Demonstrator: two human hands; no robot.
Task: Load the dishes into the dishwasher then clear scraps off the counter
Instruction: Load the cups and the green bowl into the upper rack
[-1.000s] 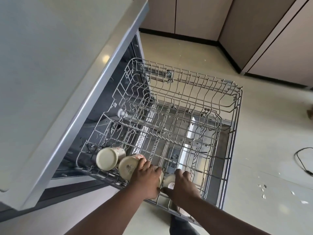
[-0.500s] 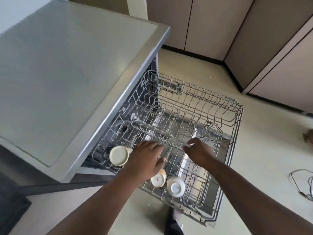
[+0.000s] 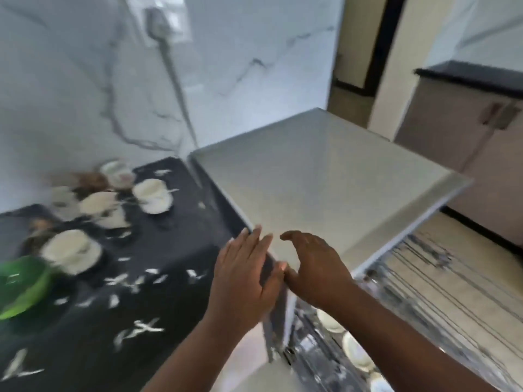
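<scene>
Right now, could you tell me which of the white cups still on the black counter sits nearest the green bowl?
The cup on its saucer at the front of the group, right beside the green bowl; the other cups stand further back toward the marble wall.

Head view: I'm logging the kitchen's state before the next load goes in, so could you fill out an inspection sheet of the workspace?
Surface: dark counter, littered with pale scraps.
Job's things: white cups on saucers grouped at the counter's back left; more white dishes sit in the pulled-out dishwasher rack.
Clutter: green bowl at the left edge; brownish scraps among the cups, blurred.
Hands: left hand and right hand both open and holding nothing, over the near corner of the dishwasher top.
Cables: grey cord runs down from a wall socket.
Surroundings: marbled white wall, beige cabinets, tiled floor.
</scene>
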